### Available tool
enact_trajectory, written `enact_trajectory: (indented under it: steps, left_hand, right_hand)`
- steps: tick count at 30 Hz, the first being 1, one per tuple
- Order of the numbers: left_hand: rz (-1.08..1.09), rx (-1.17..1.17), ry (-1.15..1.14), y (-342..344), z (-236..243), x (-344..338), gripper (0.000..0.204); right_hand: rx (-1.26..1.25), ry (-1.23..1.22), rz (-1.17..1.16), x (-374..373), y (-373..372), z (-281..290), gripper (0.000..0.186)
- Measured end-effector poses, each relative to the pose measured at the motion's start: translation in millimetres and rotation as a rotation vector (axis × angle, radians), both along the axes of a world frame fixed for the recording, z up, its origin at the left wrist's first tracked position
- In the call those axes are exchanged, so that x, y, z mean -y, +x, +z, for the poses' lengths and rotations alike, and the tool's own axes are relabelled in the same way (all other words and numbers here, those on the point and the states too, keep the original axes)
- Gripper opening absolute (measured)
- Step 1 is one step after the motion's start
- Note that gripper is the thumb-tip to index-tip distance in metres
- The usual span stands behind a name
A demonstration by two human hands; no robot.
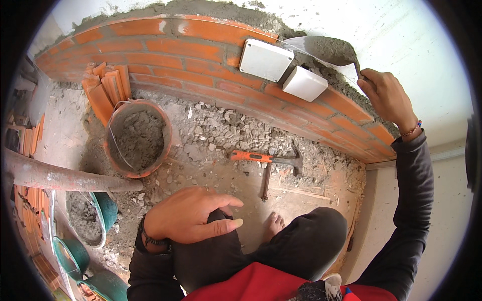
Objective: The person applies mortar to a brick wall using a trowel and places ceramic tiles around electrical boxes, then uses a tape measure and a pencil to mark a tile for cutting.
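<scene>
My right hand (384,98) grips the handle of a trowel (329,50), whose blade carries wet grey mortar along the top edge of a low brick wall (186,52), where a thin string runs. Two white plastic boxes (266,59) sit against the upper wall just left of that hand. My left hand (193,215) lies over my left knee with its fingers loose and apart, holding nothing. Beyond it on the dusty floor are an orange-handled hammer (251,156) and a rusty metal bar (266,183). An orange bucket (131,172) holds grey mortar.
Loose bricks (104,90) lean behind the bucket. A thick pole (70,175) crosses at left, above green containers (103,210), one with mortar. More bricks line the far left. Rubble (221,125) lies along the wall's foot. A pale panel (432,210) stands at right; my bare foot (276,226) shows between my knees.
</scene>
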State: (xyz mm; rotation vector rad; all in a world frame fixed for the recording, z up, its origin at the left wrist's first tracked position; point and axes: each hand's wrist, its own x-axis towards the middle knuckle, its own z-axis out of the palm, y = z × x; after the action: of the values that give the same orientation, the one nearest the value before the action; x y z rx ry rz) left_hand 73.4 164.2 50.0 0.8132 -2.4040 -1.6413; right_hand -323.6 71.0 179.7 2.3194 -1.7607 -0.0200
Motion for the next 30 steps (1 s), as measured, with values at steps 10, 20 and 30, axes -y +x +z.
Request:
enact_trajectory:
  steps: [10, 20, 30]
  left_hand:
    - [-0.009, 0.007, -0.005, -2.3, -1.3, -0.1, 0.056]
    - [0.001, 0.001, 0.016, 3.2, -1.2, 1.3, 0.054]
    - [-0.007, -0.004, -0.01, 2.5, -6.7, 2.8, 0.052]
  right_hand:
    - [0.068, 0.092, 0.037, 8.5, -8.9, 10.2, 0.025]
    - [0.015, 0.097, 0.057, 3.4, 2.6, 16.8, 0.022]
    - [0.002, 0.156, 0.01, 24.7, -8.7, 21.8, 0.03]
